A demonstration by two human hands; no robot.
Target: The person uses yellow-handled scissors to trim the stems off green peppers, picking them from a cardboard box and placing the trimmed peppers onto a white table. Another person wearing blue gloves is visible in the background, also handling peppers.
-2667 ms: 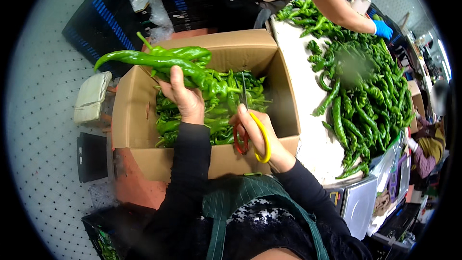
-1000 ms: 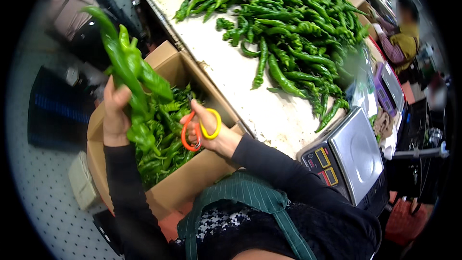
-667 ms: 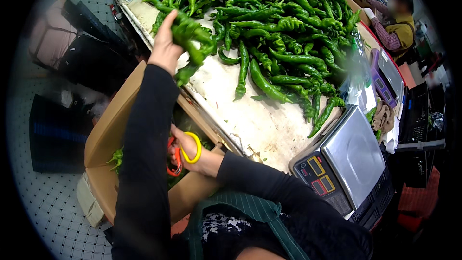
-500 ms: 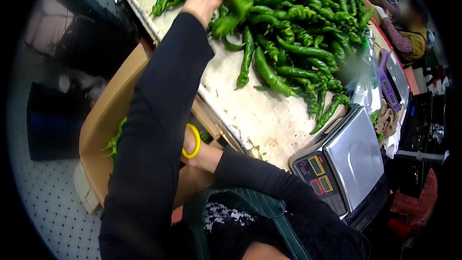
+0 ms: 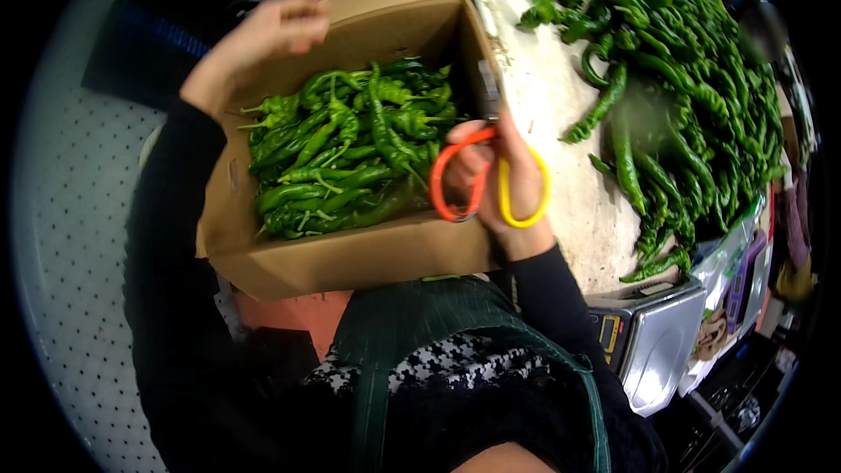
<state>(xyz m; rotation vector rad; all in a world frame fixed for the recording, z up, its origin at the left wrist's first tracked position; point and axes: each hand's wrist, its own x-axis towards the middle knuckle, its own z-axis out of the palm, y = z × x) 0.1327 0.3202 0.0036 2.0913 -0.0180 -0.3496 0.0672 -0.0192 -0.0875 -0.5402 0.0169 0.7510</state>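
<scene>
In front of me stands a cardboard box [image 5: 350, 261] holding a layer of long green peppers [image 5: 328, 136]. My right hand [image 5: 517, 180] is closed around scissors [image 5: 434, 180] with one red-orange loop and one yellow loop, at the box's right edge. The blades are hard to make out. Raised over the box's far left corner is my left hand [image 5: 276, 31], slightly blurred, its fingers loosely bent and apart, with nothing visible in them.
A big heap of green peppers [image 5: 701, 114] covers much of the pale worktable [image 5: 574, 201] on my right. A scale [image 5: 661, 346] with a metal plate stands at its near end. Behind the box is a dark bin [image 5: 149, 39]; a perforated floor [image 5: 88, 298] lies to the left.
My left hand has come from the pepper heap to above the box and no longer holds peppers. My right hand has risen beside the box with the scissors. The view has swung left.
</scene>
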